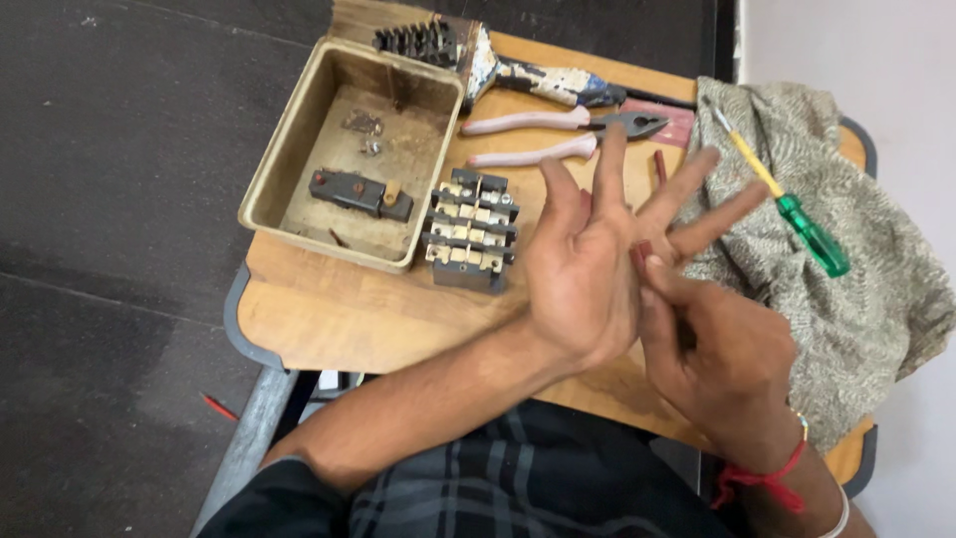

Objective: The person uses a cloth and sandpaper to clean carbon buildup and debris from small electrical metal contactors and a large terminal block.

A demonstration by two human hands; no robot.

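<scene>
A small dark red piece point(642, 251) sits pinched between the two hands, just above the near edge of the wooden bench point(339, 319); it is too small and too covered to tell what it is. The right hand point(722, 364) closes its fingers point(665, 284) around it, thumb and forefinger tips pressed on the piece. The left hand point(588, 269) lies just beside, touching the right one, with its fingers point(609, 159) spread wide and straight, grasping nothing. A red thread band point(762, 478) circles the right wrist.

Behind the left fingertips lie pliers with pale pink handles point(543, 134), and beyond them a paint-spattered tool handle point(543, 82). To the left of the hands sits a block of switch parts with brass contacts point(470, 229), just beside a shallow beige metal box point(289, 130). Inside the box rest a dark fitting point(358, 192) and a few small screws point(366, 134). To the right, a grey knitted cloth point(846, 289) drapes over the bench edge, carrying a screwdriver with a green and yellow handle point(797, 214).
</scene>
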